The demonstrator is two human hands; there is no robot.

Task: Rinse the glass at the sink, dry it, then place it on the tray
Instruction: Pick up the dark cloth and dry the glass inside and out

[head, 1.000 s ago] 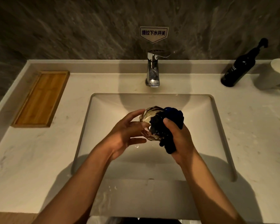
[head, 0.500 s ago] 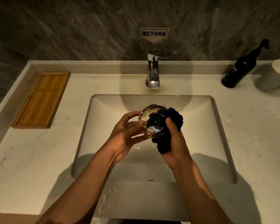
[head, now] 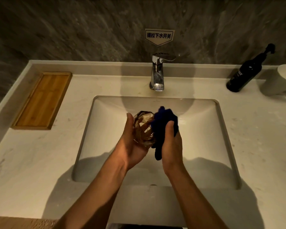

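Tray [head: 41, 100] left of sink [head: 205, 129]; tap [head: 157, 75] behind it.

A dark grey stone-patterned wall [head: 73, 30] is rising behind a pale marbled counter [head: 31, 162], whose raised back ledge is running along the wall. A small white sign [head: 159, 36] with dark characters is hanging on the wall above a chrome faucet [head: 157, 75]. Warm, dim light is falling from above, casting soft shadows across the counter. A strip of wood-toned floor [head: 15, 223] is showing at the lower left.
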